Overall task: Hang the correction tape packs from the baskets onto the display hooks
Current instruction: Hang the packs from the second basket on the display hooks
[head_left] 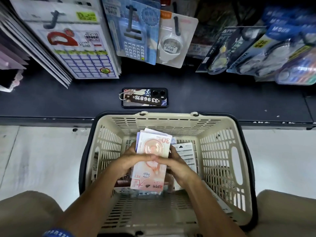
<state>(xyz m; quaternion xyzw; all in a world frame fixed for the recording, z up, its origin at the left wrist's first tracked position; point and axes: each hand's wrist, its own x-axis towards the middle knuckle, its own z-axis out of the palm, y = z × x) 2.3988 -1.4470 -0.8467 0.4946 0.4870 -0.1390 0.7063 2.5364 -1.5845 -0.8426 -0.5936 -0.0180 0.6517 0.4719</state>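
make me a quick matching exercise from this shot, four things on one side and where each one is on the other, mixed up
Things:
1. stack of packs
2. phone
3. calculator pack
4. basket

Places:
A. hanging on a display hook
B. lying flat on the dark shelf
C. held between both hands, left hand and right hand
D. on the floor in front of the shelf

Pairs: 1-C, 2-B, 3-A, 4-D

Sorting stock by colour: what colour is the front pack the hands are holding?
Pale pink with red print, the front pack shows best in the head view.
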